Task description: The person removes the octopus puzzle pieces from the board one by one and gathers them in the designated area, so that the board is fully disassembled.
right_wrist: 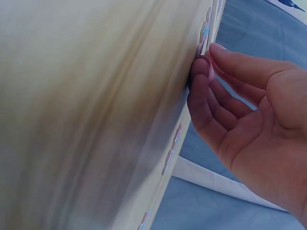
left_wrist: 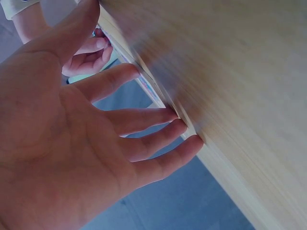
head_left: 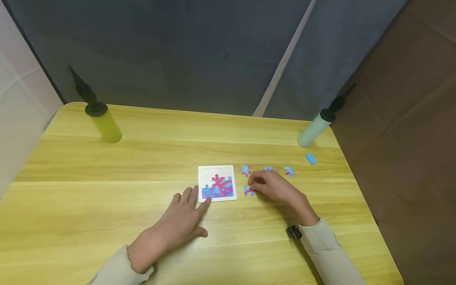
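A square white puzzle tray (head_left: 217, 168) lies flat, its lower part filled with pieces showing a pink octopus (head_left: 221, 186) on blue and purple. My left hand (head_left: 178, 223) is spread palm down at the tray's lower left corner, fingertips touching its edge. In the left wrist view the straight fingers (left_wrist: 163, 163) rest against the tabletop. To the right of the tray, my right hand (head_left: 272, 185) pinches the edge of a blue and pink puzzle piece (head_left: 248, 190) with curled fingers. The right wrist view shows these fingertips low at the table, hiding their exact contact.
Loose puzzle pieces lie above and beside the right hand: one at left (head_left: 245, 170), a partly covered one (head_left: 268, 168), another at right (head_left: 289, 171). A blue toy brick (head_left: 310, 158) lies farther right. Yellow (head_left: 108, 126) and pale green (head_left: 314, 130) black-topped cylinders stand near the back.
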A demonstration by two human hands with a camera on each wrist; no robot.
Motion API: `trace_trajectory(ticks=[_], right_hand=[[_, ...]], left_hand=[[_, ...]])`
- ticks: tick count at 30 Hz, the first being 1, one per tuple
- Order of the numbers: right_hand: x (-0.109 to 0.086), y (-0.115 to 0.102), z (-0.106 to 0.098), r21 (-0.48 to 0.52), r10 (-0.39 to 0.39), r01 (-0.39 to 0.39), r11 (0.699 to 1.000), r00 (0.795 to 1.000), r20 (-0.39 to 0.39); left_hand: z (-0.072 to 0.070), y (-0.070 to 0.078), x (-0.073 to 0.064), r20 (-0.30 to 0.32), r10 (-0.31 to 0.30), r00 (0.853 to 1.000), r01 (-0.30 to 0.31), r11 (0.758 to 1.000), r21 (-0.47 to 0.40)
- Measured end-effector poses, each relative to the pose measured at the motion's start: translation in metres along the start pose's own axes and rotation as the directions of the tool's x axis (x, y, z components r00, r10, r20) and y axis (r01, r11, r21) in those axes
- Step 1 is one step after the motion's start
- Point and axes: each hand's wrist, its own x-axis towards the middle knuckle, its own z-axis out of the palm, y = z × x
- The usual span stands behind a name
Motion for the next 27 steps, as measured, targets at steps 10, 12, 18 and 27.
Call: trace_trajectory(ticks=[10,12,18,27], right_hand=[[0.005,-0.010,0.001,0.029,-0.021,0.022,0.999,0.999,-0.026],[0.008,-0.015,0.001,0.035,-0.035,0.036,0.999,0.999,-0.036],[0.015,-0.032,0.002,0.041,-0.065,0.066,0.997,0.997,-0.035],[0.026,-0.049,0.004,0.037,-0.093,0.093,0.995,0.996,0.009]], left_hand=[[-0.001,-0.001,0.000,0.016,-0.008,1.000,0.008,1.000,-0.013],[-0.001,0.000,0.000,0.014,-0.009,1.000,0.009,1.000,-0.012],[-0.001,0.000,0.001,0.011,-0.015,1.000,0.016,1.000,-0.023],[-0.003,0.001,0.002,0.041,-0.039,0.998,0.042,0.997,-0.069]])
